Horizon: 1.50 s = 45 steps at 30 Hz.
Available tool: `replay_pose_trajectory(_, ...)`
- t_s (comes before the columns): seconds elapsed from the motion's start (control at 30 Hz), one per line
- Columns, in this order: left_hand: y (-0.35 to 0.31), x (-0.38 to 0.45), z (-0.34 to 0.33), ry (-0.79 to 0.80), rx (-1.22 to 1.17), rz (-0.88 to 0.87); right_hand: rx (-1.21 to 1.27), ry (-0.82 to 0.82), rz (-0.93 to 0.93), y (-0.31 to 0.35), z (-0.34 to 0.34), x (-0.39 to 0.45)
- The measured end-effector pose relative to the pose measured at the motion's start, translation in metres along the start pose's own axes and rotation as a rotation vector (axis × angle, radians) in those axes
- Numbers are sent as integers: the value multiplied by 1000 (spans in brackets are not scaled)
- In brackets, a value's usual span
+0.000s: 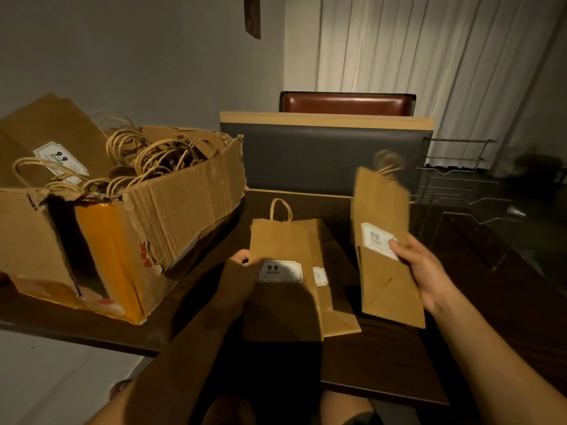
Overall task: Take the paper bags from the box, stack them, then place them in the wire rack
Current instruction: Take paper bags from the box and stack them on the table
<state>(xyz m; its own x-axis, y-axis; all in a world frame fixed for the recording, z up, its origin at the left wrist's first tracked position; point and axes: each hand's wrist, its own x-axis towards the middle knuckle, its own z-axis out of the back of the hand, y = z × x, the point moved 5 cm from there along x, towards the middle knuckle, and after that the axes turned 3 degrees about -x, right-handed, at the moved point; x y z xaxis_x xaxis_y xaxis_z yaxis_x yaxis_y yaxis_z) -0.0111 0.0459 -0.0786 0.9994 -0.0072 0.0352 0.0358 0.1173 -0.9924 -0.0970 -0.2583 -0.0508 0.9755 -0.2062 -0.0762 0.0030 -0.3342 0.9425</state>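
Brown kraft paper is what nearly everything here is made of. A torn, battered corrugated cardboard box [116, 216] with an orange taped corner is seen at nine o'clock on the dark wooden surface [399, 357], and it is filled with flat brown paper bags with twisted paper handles [147, 154]; one of them, bearing a white "9.9" label, is leaned against the box's far left side.

At the centre of the surface, two flat brown paper bags [285, 289] are laid one over the other, slightly fanned, with handles pointing toward twelve o'clock and white labels visible on both. The left edge of the upper bag is pinched by the left hand [241, 265], whose fingers are curled round it.

At three o'clock from this small stack, a third flat brown paper bag [383, 240] is held upright and clear of the surface, handle uppermost and blurred. It is gripped by the right hand [426, 271] along its right edge, the thumb being pressed on the bag's white label. The two hands are kept apart, each being clamped on its own bag.

At two o'clock, a dark tiered wire rack [460, 185] is stood at the far right of the surface; no bag can be made out in it. Beyond the surface, at twelve o'clock, a grey padded seat back with pale wooden trim [325, 157] is seen, with a reddish-brown leather chair back [346, 102] behind it and pale pleated curtains [429, 56] at one o'clock.
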Motion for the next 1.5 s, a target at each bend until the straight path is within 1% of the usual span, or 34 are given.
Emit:
replay_pose_trajectory(0.07, -4, 2, -6, -1, -41, -18, -81, 56, -87, -14, -21, 2)
replay_pose_trajectory(0.13, -13, 0, -22, 30, -143, 2, -161, 102, -136, -28, -47, 3)
replay_pose_trajectory(0.17, -16, -2, -32, 63, -208, 31, -189, 107, -147, -32, -57, 4)
replay_pose_trajectory(0.23, -21, -7, -51, 146, -388, 153, -226, 112, -167, -31, -71, 5)
replay_pose_trajectory(0.3, -32, -11, -54, 250, -517, 189, -183, 84, -140, -17, -69, 6)
replay_pose_trajectory(0.33, -36, -7, -46, 263, -508, 161, -126, 34, -104, -6, -61, 7)
replay_pose_trajectory(0.4, -41, 4, -21, 222, -478, 127, 28, -92, -65, 15, -31, 8)
replay_pose_trajectory(0.47, -29, 14, 0, 181, -425, 154, 140, -149, -122, 28, -1, 4)
replay_pose_trajectory(0.5, -22, 16, 6, 186, -407, 176, 141, -144, -169, 29, 8, 1)
replay_pose_trajectory(0.57, -12, 12, 7, 220, -344, 225, 62, -117, -282, 19, 12, 0)
replay_pose_trajectory(0.6, -8, 12, 4, 227, -315, 253, 8, -101, -335, 9, 6, 0)
replay_pose_trajectory(0.67, -3, 8, -3, 239, -351, 312, -108, -64, -419, -15, -13, 3)
replay_pose_trajectory(0.7, -4, 5, -5, 231, -347, 306, -159, -56, -433, -26, -23, 7)
replay_pose_trajectory(0.73, -1, 7, -8, 248, -344, 276, -205, -60, -427, -35, -31, 10)
replay_pose_trajectory(0.77, -4, 4, -15, 292, -395, 313, -253, -72, -405, -40, -38, 13)
replay_pose_trajectory(0.83, -3, 3, -23, 374, -332, 277, -350, -96, -328, -43, -48, 18)
replay_pose_trajectory(0.87, 1, 0, -28, 389, -363, 307, -381, -105, -297, -43, -51, 16)
replay_pose_trajectory(0.9, -3, -8, -36, 379, -323, 265, -387, -113, -274, -43, -53, 14)
replay_pose_trajectory(0.97, -8, -15, -51, 383, -305, 276, -330, -114, -225, -38, -52, 7)
replay_pose_trajectory(1.03, -21, -16, -60, 415, -201, 197, -212, -74, -211, -30, -47, 2)
replay_pose_trajectory(1.1, -38, -8, -58, 449, -187, 150, -119, -60, -203, -15, -36, -1)
replay_pose_trajectory(1.17, -52, 10, -46, 418, -137, 78, -36, -144, -162, 4, -14, 0)
replay_pose_trajectory(1.23, -56, 31, -30, 316, -59, 70, 52, -215, -139, 19, 11, 1)
replay_pose_trajectory(1.3, -55, 49, -18, 234, -49, 79, 83, -221, -133, 28, 27, 0)
replay_pose_trajectory(1.33, -56, 53, -18, 246, -86, 96, 77, -212, -127, 31, 30, 0)
replay_pose_trajectory(1.37, -57, 53, -24, 292, -147, 128, 62, -203, -118, 31, 31, 2)
replay_pose_trajectory(1.43, -57, 39, -55, 464, -235, 205, 36, -177, -75, 26, 20, 7)
replay_pose_trajectory(1.5, -61, 20, -100, 585, -223, 186, -32, -155, 45, 22, 2, 17)
